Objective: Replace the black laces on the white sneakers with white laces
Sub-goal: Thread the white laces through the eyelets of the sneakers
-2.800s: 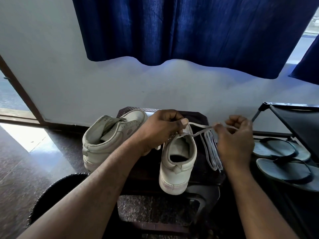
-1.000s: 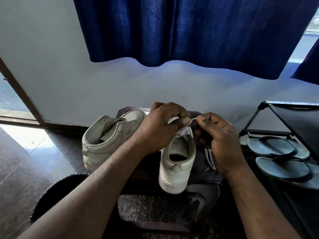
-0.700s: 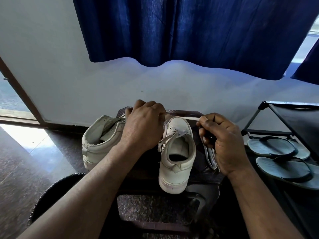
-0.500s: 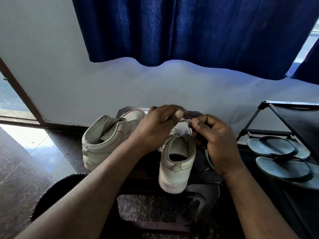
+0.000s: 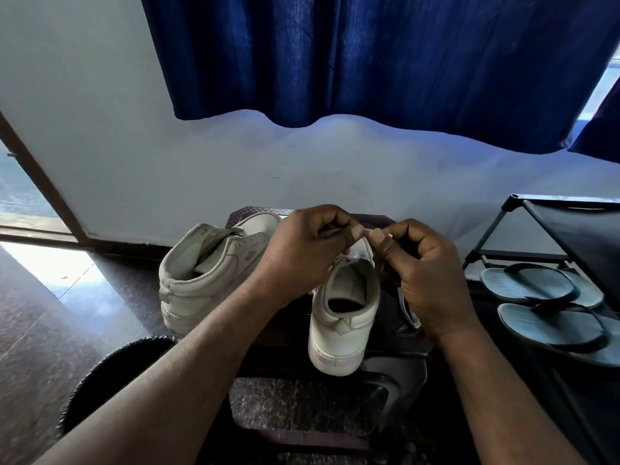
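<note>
I have both hands together above the tongue of the near sneaker [image 5: 342,318], which stands heel toward me on the dark stool [image 5: 401,333]. A few seconds ago my right hand [image 5: 427,275] was drawn out to the right of that sneaker with a stretch of white lace [image 5: 354,259] taut behind it. Now it has come back in, and its fingertips meet those of my left hand [image 5: 307,251] right over the top eyelets.

Both hands are curled. Thumb and forefinger of each pinch the lace where it leaves the sneaker, though the bit between my fingertips is too small for me to see how it is looped. More white lace [image 5: 408,308] hangs just right of the sneaker, below my right hand.

I read this as the slack being taken up and the lacing having reached the top of this sneaker, so I am probably at the final crossing or the knot.

The second sneaker [image 5: 214,268] lies tipped just left of the near one. I can see no lace in it from here, so it is likely my next job. No black lace shows anywhere.
</note>
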A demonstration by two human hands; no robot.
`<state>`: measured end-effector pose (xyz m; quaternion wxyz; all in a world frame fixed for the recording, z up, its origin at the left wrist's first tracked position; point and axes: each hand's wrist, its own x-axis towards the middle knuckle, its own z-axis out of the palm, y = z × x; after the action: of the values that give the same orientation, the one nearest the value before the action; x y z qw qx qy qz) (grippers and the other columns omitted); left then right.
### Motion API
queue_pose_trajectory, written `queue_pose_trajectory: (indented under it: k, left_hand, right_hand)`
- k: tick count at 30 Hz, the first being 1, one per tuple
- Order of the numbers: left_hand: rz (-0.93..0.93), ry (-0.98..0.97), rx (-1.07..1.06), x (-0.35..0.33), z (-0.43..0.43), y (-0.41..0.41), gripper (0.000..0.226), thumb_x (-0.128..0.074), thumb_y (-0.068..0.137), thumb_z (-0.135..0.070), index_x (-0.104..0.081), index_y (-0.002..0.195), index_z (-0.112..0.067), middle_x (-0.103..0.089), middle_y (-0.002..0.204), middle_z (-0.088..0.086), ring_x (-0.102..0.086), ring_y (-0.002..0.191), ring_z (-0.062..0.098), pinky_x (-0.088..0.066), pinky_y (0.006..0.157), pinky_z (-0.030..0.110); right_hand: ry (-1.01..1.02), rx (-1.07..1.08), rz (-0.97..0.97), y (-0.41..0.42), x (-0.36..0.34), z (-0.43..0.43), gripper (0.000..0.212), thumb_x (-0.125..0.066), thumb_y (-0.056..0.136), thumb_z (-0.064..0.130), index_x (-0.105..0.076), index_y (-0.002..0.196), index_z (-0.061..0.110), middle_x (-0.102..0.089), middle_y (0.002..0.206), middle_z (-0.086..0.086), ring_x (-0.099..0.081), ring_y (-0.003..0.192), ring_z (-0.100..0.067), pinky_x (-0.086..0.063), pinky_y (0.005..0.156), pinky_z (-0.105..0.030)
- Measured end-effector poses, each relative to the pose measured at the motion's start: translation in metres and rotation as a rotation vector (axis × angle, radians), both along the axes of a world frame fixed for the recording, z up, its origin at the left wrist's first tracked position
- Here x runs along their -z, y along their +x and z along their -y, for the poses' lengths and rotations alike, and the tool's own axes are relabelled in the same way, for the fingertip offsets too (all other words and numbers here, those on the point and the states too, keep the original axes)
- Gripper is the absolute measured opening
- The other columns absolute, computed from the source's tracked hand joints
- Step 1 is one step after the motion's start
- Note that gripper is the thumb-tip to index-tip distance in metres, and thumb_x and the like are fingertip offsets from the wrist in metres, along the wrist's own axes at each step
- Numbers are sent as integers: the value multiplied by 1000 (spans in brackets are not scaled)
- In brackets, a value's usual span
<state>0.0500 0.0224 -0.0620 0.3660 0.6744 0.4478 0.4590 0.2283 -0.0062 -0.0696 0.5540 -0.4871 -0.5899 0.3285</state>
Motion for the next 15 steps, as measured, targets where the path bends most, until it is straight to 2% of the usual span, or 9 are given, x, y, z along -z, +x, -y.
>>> queue_pose_trajectory:
  k: [3,5,6,8,10,13,15]
  left_hand:
    - [-39,5,-133,-1,-1,-3,15,-73,95,-29,-72,81,-22,-57,55,-12,-48,51,6,-39,57,27]
    - [-150,-2,-177,-2,2,-1,14,-72,95,-32,-73,82,-24,-56,53,-16,-48,50,1,-39,58,25]
    - [-233,2,-202,-3,4,0,14,-71,94,-35,-74,83,-26,-59,56,-18,-52,54,-1,-41,60,25]
    - [-390,36,-240,-3,9,4,14,-72,90,-43,-75,84,-30,-69,71,-15,-63,71,3,-50,69,28]
    - [-487,76,-244,-1,13,8,15,-73,88,-46,-76,84,-32,-73,78,-10,-66,77,9,-52,71,30]
    - [-556,120,-229,-1,17,12,8,-71,89,-39,-78,86,-34,-72,79,-10,-63,72,7,-47,66,26]
    - [-571,134,-224,-2,19,13,10,-70,88,-39,-79,87,-34,-66,69,-10,-57,62,6,-40,59,23]
  right_hand:
    - [-105,-58,209,10,1,3,16,-83,84,35,-74,87,22,-74,79,4,-66,70,-10,-52,66,-25]
    - [-105,-44,403,13,5,5,19,-87,79,37,-74,89,28,-74,81,10,-67,72,-5,-50,66,-15]
    - [-105,-23,425,13,5,6,18,-88,79,35,-74,88,29,-74,81,13,-67,72,-2,-47,65,-12]
    - [-139,19,360,12,5,8,11,-87,81,32,-76,83,28,-75,78,15,-68,71,-1,-47,63,-12]
    - [-187,34,275,13,6,7,7,-86,83,28,-80,80,27,-76,78,13,-72,75,-7,-55,70,-24]
    - [-276,8,121,13,7,7,8,-89,78,27,-82,80,23,-79,83,1,-76,87,-23,-61,87,-49]
    - [-333,3,-58,12,8,8,22,-91,69,27,-81,79,11,-79,85,-11,-76,87,-30,-62,84,-48]
